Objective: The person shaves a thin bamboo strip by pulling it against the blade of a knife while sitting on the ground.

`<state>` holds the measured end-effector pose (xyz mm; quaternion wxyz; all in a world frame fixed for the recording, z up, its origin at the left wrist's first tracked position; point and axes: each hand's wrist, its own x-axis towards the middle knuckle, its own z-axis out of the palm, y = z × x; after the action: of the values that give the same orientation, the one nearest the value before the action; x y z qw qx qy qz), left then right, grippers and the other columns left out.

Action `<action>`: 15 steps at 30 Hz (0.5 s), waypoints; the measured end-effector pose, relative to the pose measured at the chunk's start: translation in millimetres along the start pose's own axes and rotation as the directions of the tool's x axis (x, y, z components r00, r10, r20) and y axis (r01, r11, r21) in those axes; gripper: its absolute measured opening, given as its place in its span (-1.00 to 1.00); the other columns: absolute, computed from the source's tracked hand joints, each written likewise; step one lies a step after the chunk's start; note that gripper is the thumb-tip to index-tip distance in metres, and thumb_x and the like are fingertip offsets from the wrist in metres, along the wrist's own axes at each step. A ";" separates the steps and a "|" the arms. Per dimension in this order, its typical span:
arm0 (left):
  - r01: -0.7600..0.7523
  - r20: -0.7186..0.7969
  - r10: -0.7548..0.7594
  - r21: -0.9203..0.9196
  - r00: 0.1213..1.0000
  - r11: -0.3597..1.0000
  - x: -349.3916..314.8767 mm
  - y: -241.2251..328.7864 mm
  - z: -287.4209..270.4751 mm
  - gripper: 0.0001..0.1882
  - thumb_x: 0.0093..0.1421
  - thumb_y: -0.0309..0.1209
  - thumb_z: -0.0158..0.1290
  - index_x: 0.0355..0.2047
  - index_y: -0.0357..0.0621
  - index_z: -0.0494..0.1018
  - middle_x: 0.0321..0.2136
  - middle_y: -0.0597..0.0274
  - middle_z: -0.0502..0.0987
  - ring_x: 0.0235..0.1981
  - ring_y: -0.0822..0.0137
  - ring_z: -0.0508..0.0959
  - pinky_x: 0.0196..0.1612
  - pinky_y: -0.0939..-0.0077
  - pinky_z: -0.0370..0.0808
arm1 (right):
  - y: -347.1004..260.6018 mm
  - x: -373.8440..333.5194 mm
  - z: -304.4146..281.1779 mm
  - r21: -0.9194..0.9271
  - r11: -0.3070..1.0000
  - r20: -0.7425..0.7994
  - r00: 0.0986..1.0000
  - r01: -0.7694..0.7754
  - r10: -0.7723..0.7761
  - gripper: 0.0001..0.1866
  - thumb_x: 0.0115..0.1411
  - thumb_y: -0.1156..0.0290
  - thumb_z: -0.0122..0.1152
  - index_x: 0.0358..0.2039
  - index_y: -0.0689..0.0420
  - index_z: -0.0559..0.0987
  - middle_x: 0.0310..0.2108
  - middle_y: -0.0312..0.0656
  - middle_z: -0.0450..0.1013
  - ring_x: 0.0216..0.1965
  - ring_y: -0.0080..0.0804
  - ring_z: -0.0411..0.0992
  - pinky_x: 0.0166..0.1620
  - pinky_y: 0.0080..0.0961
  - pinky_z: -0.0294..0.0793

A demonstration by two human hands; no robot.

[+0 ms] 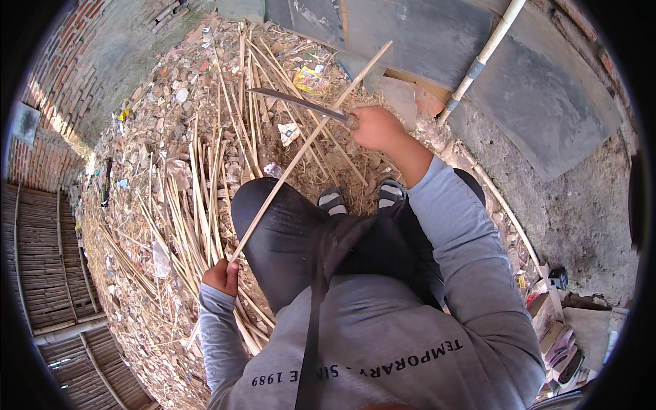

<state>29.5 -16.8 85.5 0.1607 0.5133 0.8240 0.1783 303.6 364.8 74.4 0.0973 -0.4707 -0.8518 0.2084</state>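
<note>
My left hand (221, 277) is closed round the lower end of a long, pale bamboo strip (287, 171). The strip slants up and to the right, across my left knee and beyond my right hand. In my right hand (378, 128) is the handle of a machete (301, 102), its dark blade pointing left. The blade crosses the strip near the strip's upper part; whether they touch, I cannot tell. Many more split bamboo strips (198, 205) lie in a loose heap on the ground to my left and ahead.
Littered ground (150, 123) holds shavings, rubble and scraps, with a yellow wrapper (311, 80) ahead. A brick wall (68, 82) and woven bamboo panels (51, 253) stand on the left. Dark boards (547, 96) and a pale pole (488, 51) lean on the right, near a grey wall (574, 219).
</note>
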 end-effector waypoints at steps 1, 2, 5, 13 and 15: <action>0.001 0.004 -0.001 0.000 1.000 1.000 -0.9 -1.8 1.7 -0.47 0.33 0.00 -0.08 -0.56 -0.23 0.37 -0.77 -0.04 0.36 -0.69 -0.08 0.43 -0.57 0.15 0.32 | -7.1 -3.3 0.5 -0.002 0.998 -0.013 0.998 0.063 -0.063 -0.70 -0.03 0.31 0.17 -0.26 0.10 0.62 -0.29 -0.01 0.56 -0.18 -0.02 0.53 -0.12 -0.15 0.52; -0.008 -0.007 0.008 -0.011 1.000 1.000 -2.2 -4.6 4.5 -0.47 0.32 0.00 -0.08 -0.56 -0.23 0.38 -0.77 -0.04 0.36 -0.69 -0.08 0.43 -0.57 0.16 0.32 | -9.9 -4.3 -2.7 -0.002 0.998 -0.009 0.998 0.060 -0.060 -0.70 -0.03 0.31 0.17 -0.26 0.10 0.62 -0.29 -0.01 0.56 -0.18 -0.02 0.53 -0.12 -0.15 0.52; 0.002 0.003 -0.002 0.061 1.000 0.998 -2.2 -11.0 13.3 -0.48 0.32 0.00 -0.07 -0.53 -0.23 0.40 -0.76 -0.03 0.37 -0.69 -0.07 0.44 -0.56 0.17 0.33 | 0.9 -7.9 3.8 -0.008 0.999 0.111 0.993 0.051 -0.050 -0.69 -0.02 0.31 0.17 -0.24 0.11 0.62 -0.28 0.02 0.55 -0.18 0.00 0.52 -0.10 -0.15 0.51; 0.028 0.053 -0.025 -0.046 0.998 0.999 0.7 -9.4 -1.4 -0.44 0.31 0.02 -0.06 -0.57 -0.25 0.38 -0.76 -0.04 0.35 -0.71 -0.01 0.38 -0.56 0.19 0.31 | -8.7 -5.2 0.7 0.080 0.996 -0.012 0.999 0.039 -0.038 -0.61 -0.07 0.29 0.19 -0.20 0.15 0.60 -0.28 0.08 0.54 -0.20 0.06 0.51 -0.09 -0.15 0.50; 0.024 0.063 -0.021 -0.048 0.998 0.999 0.3 -8.8 -2.4 -0.43 0.32 0.04 -0.07 -0.58 -0.26 0.36 -0.77 -0.05 0.33 -0.71 -0.01 0.36 -0.55 0.19 0.30 | -11.9 -6.9 4.9 0.055 0.992 0.068 0.991 0.112 -0.116 -0.60 -0.08 0.28 0.19 -0.18 0.13 0.60 -0.30 0.09 0.54 -0.22 0.06 0.51 -0.12 -0.16 0.50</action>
<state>21.4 -20.5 83.5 0.2007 0.5053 0.8196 0.1804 296.5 352.1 75.5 0.0906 -0.4109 -0.8746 0.2410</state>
